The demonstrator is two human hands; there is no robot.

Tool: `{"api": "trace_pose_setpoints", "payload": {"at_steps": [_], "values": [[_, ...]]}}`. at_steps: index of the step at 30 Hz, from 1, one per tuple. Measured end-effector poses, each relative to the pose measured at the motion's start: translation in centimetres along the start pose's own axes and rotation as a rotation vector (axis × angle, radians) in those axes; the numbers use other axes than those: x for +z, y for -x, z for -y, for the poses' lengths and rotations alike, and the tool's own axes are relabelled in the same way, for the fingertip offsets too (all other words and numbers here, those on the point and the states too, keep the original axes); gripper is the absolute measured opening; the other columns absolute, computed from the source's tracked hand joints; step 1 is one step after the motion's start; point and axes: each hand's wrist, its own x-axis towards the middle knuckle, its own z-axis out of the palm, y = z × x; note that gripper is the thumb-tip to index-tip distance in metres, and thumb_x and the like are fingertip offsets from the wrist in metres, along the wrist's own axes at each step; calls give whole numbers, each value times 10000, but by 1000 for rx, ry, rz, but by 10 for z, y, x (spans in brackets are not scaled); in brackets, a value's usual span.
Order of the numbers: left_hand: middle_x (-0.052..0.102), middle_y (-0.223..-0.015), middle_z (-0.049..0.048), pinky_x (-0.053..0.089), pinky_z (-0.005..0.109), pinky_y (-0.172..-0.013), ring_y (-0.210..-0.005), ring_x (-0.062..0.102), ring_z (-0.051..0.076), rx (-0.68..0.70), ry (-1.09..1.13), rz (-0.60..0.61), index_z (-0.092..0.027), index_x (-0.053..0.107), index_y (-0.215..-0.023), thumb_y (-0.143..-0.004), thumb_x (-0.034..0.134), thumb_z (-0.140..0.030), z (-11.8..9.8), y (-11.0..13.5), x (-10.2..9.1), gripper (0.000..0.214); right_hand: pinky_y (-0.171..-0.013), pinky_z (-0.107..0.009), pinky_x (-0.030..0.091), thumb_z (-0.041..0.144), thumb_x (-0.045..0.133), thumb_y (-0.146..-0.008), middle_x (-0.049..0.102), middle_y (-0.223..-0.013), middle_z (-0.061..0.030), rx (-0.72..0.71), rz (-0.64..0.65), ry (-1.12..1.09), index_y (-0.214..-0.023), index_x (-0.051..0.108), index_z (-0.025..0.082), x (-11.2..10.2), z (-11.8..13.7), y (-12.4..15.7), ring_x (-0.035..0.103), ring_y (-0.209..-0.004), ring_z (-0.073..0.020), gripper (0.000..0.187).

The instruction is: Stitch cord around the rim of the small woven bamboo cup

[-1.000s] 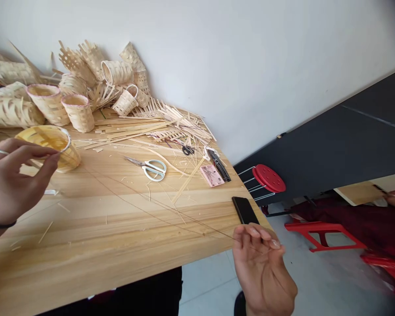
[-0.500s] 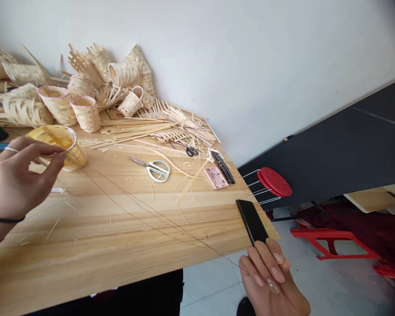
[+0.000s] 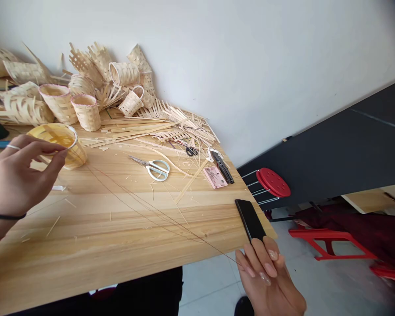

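One right hand [image 3: 268, 276] just past the table's edge [image 3: 210, 256]

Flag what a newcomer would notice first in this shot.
A heap of woven bamboo baskets and loose strips is piled against the white wall at the far end of the wooden table. At the left, the left hand holds a small yellow-tinted basket by its rim. A thin strand runs across the table toward the right hand, which is at the near corner beside a black smartphone.

Silver ring [image 3: 13, 147], black wristband [image 3: 5, 215] on left hand [image 3: 19, 175]; long polished nails [image 3: 270, 268] on right hand [image 3: 270, 276].
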Motion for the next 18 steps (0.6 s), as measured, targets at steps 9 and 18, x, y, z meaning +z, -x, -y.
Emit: {"api": "trace_pose_setpoints", "payload": {"at_steps": [9, 18], "values": [[708, -831, -2, 442, 274, -615, -580, 544, 106, 20, 5, -24, -218, 730, -810, -834, 715, -444, 5, 1, 1, 229, -523, -256, 392, 413, 618, -1025, 498, -640, 15, 108, 225, 273, -818, 600, 230, -21, -15, 11, 403, -535, -122, 276], [701, -862, 23, 461, 284, -656, -666, 571, 133, 70, 13, 27, -208, 731, -867, -906, 676, -428, 6, 4, 1, 230, -559, -282, 382, 404, 530, -1077, 541, -679, 2, 152, 304, 360, -881, 616, 248, -36, -27, 24, 460, -593, -144, 264]]}}
